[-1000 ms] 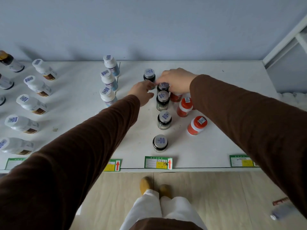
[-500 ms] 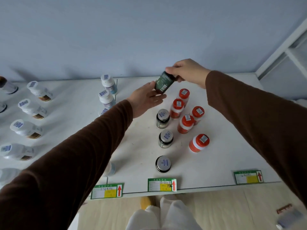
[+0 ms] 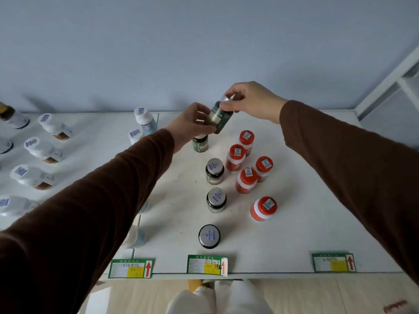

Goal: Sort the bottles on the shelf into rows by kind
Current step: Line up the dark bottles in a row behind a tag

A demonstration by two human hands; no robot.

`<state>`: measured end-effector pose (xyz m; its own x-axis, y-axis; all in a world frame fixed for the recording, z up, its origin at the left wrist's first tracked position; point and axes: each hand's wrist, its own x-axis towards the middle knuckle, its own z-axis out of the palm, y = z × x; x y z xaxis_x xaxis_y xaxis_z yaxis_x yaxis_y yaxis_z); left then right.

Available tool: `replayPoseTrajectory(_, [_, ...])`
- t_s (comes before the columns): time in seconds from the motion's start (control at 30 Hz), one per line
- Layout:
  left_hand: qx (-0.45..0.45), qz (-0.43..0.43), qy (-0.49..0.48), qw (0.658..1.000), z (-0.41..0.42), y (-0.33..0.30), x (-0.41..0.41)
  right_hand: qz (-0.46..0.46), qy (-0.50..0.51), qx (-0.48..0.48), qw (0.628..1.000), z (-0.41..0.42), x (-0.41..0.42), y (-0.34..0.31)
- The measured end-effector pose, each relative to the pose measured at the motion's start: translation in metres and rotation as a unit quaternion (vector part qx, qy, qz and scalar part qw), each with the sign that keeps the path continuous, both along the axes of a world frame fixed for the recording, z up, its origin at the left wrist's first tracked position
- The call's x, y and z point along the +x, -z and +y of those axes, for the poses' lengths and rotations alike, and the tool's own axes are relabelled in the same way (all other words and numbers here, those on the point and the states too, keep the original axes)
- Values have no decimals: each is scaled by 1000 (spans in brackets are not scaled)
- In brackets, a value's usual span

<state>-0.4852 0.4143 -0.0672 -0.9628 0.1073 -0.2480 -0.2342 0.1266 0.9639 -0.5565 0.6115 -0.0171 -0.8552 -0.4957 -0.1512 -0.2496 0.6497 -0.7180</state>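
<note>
Hands share one dark green bottle (image 3: 219,118), held tilted in the air above the back of the shelf (image 3: 294,234).
Right hand (image 3: 251,102) pinches its silver cap end with curled fingertips; left hand (image 3: 192,125) wraps the lower body; it looks small, rigid and light, perhaps glass, so the glossy label may slip and the body is the surer hold; below stand four green bottles (image 3: 214,171) in a file; beside them five red-capped bottles (image 3: 246,180) cluster loosely; white bottles (image 3: 43,150) lie well apart at left.
</note>
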Motion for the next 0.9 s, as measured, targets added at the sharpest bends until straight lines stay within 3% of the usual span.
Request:
replayPoseTrajectory(0.07, [-134,29,15,990,-2,0,-1,36,-34,41,998,-2,1,5])
replayPoseTrajectory(0.17, [-231,76,6,970,-7,5,0,103,-80,114,985,-8,7,19])
replayPoseTrajectory(0.3, [-372,185,-11,909,-14,12,7,146,-127,181,964,-17,13,38])
replayPoseTrajectory(0.37, [-393,196,-19,898,-15,15,15,152,-142,194,959,-20,17,45])
replayPoseTrajectory(0.63, [-444,54,16,894,-9,56,33,184,-172,223,942,-29,25,62])
replayPoseTrajectory(0.9, [-463,40,-14,885,3,68,30,196,-175,235,936,-30,25,70])
